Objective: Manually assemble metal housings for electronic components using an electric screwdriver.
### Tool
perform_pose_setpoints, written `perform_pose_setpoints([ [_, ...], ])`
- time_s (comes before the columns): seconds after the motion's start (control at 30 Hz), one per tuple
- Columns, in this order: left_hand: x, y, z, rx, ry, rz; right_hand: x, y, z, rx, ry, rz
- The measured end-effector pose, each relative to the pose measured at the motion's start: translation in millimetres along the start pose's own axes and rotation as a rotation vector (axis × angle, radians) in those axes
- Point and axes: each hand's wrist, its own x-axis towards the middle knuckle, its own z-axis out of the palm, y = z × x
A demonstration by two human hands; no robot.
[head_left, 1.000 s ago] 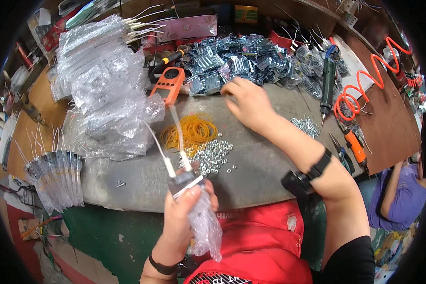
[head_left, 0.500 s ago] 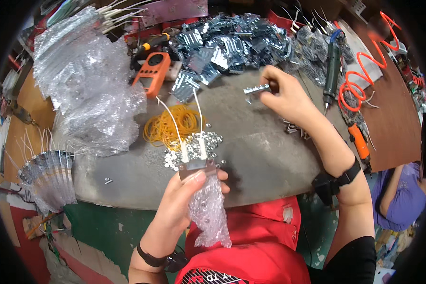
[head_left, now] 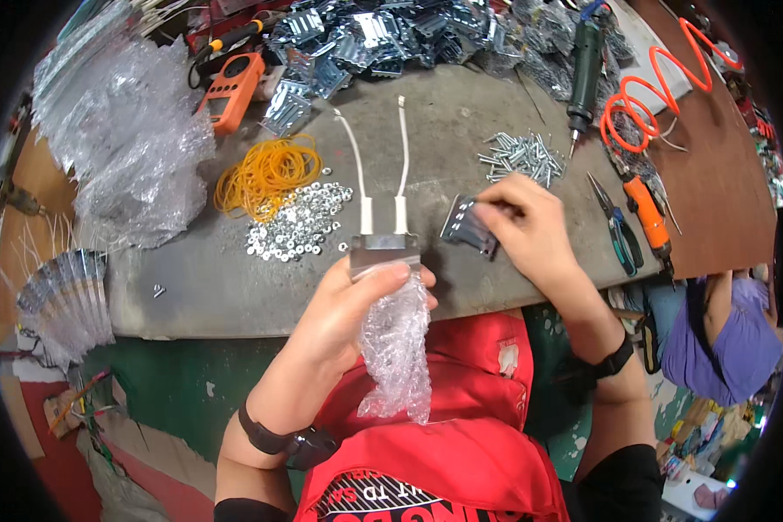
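Observation:
My left hand [head_left: 357, 304] is closed round a flat metal part [head_left: 383, 250] with two white-sleeved wires [head_left: 404, 157] pointing away from me. Bubble wrap [head_left: 396, 348] covers its near end and hangs down over my lap. To the right, my right hand [head_left: 531, 228] pinches a small shiny metal bracket [head_left: 468, 228] with slots, held just above the table and apart from the wired part. Left of the wires lie many small nuts [head_left: 296, 222] and a heap of yellow rubber bands [head_left: 270, 174]. Beyond my right hand is a pile of screws [head_left: 522, 158].
A big pile of metal brackets [head_left: 374, 35] covers the back. An orange meter [head_left: 233, 91] and bubble wrap sheets [head_left: 122, 148] lie left. On the right are a green electric screwdriver [head_left: 586, 74], pliers [head_left: 616, 224], an orange-handled screwdriver [head_left: 645, 213] and a coiled orange hose [head_left: 626, 113]. A person [head_left: 722, 339] sits at right.
My right hand has brought the bracket nearer, from the back pile's side toward the wired part. My view has shifted, uncovering the screws and pliers. The left hand keeps its hold.

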Motion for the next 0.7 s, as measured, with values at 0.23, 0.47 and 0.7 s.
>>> perform_pose_setpoints([
  [0.23, -4.1, -10.3, 18.5, -0.003, -0.152, -0.058, 14.9, -62.5, 6.7, -0.119, 0.226, -0.641],
  [0.47, -8.9, -16.8, 19.6, 0.003, -0.209, -0.103, 4.7, -53.5, 1.5, -0.136, 0.062, -0.529],
  [0.7, -9.7, 1.1, -5.7, -0.163, -0.035, 0.053, -1.3, 5.5, -40.0, 0.038, 0.151, 0.076],
])
